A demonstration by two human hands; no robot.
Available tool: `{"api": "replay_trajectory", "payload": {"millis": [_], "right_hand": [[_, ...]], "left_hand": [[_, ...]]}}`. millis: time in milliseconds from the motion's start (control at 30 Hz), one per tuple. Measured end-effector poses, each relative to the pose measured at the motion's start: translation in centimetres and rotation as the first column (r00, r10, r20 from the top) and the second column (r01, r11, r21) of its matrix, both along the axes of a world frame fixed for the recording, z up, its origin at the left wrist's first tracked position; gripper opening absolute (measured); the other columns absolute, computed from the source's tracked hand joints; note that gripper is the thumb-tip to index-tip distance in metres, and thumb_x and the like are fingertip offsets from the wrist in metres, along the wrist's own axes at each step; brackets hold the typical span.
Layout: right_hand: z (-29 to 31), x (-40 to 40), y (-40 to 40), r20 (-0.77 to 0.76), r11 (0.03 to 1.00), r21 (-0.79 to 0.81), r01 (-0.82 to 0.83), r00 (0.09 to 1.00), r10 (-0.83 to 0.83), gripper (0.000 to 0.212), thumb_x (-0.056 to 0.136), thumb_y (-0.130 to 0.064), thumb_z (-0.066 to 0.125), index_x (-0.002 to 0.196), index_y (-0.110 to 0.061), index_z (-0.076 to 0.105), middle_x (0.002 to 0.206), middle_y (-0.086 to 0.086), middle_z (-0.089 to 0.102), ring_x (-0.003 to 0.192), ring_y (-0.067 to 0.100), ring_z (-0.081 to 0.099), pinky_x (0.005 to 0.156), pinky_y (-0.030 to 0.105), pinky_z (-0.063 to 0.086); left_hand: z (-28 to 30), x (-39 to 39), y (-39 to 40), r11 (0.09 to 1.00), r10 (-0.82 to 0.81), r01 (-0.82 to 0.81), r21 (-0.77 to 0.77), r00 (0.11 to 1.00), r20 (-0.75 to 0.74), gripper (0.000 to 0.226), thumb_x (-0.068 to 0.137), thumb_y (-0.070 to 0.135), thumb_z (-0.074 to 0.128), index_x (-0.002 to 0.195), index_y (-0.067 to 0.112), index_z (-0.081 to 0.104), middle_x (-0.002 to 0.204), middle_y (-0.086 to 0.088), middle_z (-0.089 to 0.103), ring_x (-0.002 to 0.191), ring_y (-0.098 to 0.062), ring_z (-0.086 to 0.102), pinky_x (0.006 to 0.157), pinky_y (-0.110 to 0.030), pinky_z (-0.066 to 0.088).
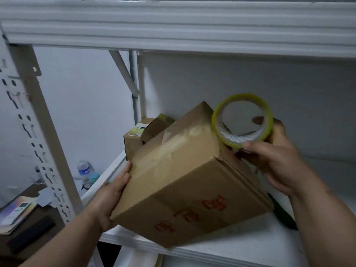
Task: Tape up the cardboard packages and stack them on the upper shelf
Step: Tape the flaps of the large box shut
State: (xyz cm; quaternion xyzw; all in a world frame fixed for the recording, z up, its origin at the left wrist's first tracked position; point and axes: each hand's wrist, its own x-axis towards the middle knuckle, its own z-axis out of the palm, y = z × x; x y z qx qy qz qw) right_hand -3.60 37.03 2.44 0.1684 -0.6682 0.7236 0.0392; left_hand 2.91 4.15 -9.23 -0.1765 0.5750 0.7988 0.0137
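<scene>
Cardboard all over this one — the box (185,182) looked like plain corrugated stuff, stiff along the edges but probably a bit soft in the middle of the panels, and my guess was it didn't weigh much, since one hand was doing most of the steadying. It sat tilted, its lower near corner resting on the front edge of the white shelf (240,249), with red print on the side facing the camera. The top seam already carried a strip of shiny clear tape, a little wrinkled. I'd have taken hold of it by the corners or opposite side walls, not the flaps, and kept fingers off that tape because it looked slick.

The left hand (113,193) was cupped round the box's left edge, thumb up on the top face and palm against the side — a real hold, not just a touch. The right hand (277,160) was over at the box's upper right corner, fingers curled round a roll of tape (242,120) with a yellowish rim, thumb on the near rim and a fingertip showing through the hole. Whether a strip ran from the roll to the box, I couldn't tell; it was blurry there.

Behind the big box a smaller box (134,137) sat further back on the same shelf. The upper shelf (173,26) ran across the top of the view. Off to the left a water bottle (83,169) stood low down, with a remote control (18,211) on the dark bench (38,226) nearby.
</scene>
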Motion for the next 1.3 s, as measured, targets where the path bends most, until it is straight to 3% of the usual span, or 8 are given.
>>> {"api": "replay_trajectory", "payload": {"millis": [100, 233, 467, 667, 900, 1100, 1200, 1300], "right_hand": [[3.5, 0.1, -3.4, -0.158, 0.881, 0.454, 0.134, 0.985, -0.068, 0.055, 0.069, -0.044, 0.077, 0.114, -0.035, 0.046, 0.102, 0.000, 0.068, 0.097, 0.019, 0.067, 0.080, 0.039, 0.052], [5.7, 0.2, -8.7, -0.269, 0.791, 0.583, 0.185, 0.963, -0.027, 0.047, 0.075, -0.044, 0.075, 0.112, -0.026, 0.052, 0.096, -0.002, 0.068, 0.088, 0.019, 0.065, 0.068, 0.032, 0.047], [6.9, 0.9, -16.6, -0.312, 0.620, 0.772, 0.141, 0.934, 0.176, 0.030, 0.079, -0.046, 0.072, 0.094, -0.027, 0.055, 0.086, -0.009, 0.062, 0.075, 0.009, 0.061, 0.064, 0.031, 0.052], [6.2, 0.7, -18.3, -0.315, 0.604, 0.788, 0.122, 0.922, 0.225, 0.042, 0.084, -0.051, 0.068, 0.113, -0.025, 0.052, 0.106, -0.005, 0.063, 0.098, 0.018, 0.061, 0.088, 0.040, 0.052], [7.0, 0.1, -17.4, -0.125, 0.806, 0.577, -0.129, 0.962, 0.243, 0.034, 0.078, -0.033, 0.076, 0.105, -0.021, 0.060, 0.107, 0.009, 0.068, 0.095, 0.025, 0.069, 0.086, 0.048, 0.058], [8.5, -1.7, -11.0, -0.166, 0.943, 0.321, -0.091, 0.974, 0.151, 0.039, 0.062, -0.017, 0.074, 0.100, -0.023, 0.064, 0.075, 0.007, 0.056, 0.064, 0.017, 0.058, 0.067, 0.043, 0.057], [9.0, -2.2, -7.5, -0.180, 0.898, 0.432, -0.078, 0.969, 0.171, 0.056, 0.056, -0.013, 0.072, 0.108, -0.031, 0.060, 0.078, 0.011, 0.054, 0.060, 0.019, 0.056, 0.056, 0.034, 0.050], [8.8, -3.0, -5.0, -0.342, 0.667, 0.718, 0.198, 0.935, 0.091, 0.055, 0.066, -0.005, 0.077, 0.107, -0.036, 0.059, 0.082, 0.005, 0.059, 0.066, 0.020, 0.055, 0.059, 0.031, 0.042]], "left_hand": [[-1.7, -0.4, -0.6, 0.987, -0.021, 0.026, -0.158, 0.999, 0.033, 0.047, 0.092, 0.053, 0.056, 0.138, 0.050, 0.049, 0.142, -0.001, 0.054, 0.110, -0.023, 0.066, 0.083, -0.038, 0.056], [-0.3, -1.3, -3.4, 0.735, -0.078, 0.119, -0.668, 0.993, 0.090, 0.047, 0.095, 0.049, 0.055, 0.140, 0.055, 0.042, 0.150, 0.011, 0.044, 0.132, -0.019, 0.048, 0.108, -0.047, 0.042], [11.7, 0.2, -1.5, 0.933, -0.136, -0.035, -0.357, 0.886, -0.442, 0.066, 0.071, 0.058, 0.074, 0.121, 0.017, 0.061, 0.096, 0.008, 0.076, 0.090, -0.006, 0.072, 0.074, -0.019, 0.054], [11.0, 1.1, -3.3, 0.926, -0.105, -0.064, -0.372, 0.903, -0.417, 0.080, 0.079, 0.000, 0.069, 0.146, 0.032, 0.039, 0.126, 0.002, 0.067, 0.112, -0.022, 0.066, 0.093, -0.036, 0.050], [11.2, 1.5, -3.9, 0.861, -0.164, -0.018, -0.509, 0.937, -0.310, 0.072, 0.100, 0.003, 0.043, 0.155, 0.040, 0.016, 0.134, 0.037, 0.046, 0.107, 0.015, 0.054, 0.089, -0.014, 0.042], [11.0, 1.7, -3.9, 0.813, -0.198, -0.015, -0.582, 0.933, -0.300, 0.067, 0.101, 0.008, 0.041, 0.156, 0.038, 0.016, 0.150, 0.029, 0.034, 0.112, 0.018, 0.041, 0.086, -0.008, 0.035], [10.2, 2.1, -4.6, 0.759, -0.297, 0.024, -0.650, 0.902, -0.314, 0.058, 0.101, 0.009, 0.041, 0.150, 0.038, 0.035, 0.149, 0.027, 0.036, 0.129, 0.006, 0.039, 0.098, -0.012, 0.032], [11.2, 2.2, -3.7, 0.710, -0.282, -0.016, -0.704, 0.910, -0.304, 0.050, 0.100, 0.008, 0.040, 0.141, 0.034, 0.050, 0.148, 0.027, 0.038, 0.137, 0.003, 0.034, 0.115, -0.022, 0.022]]}}
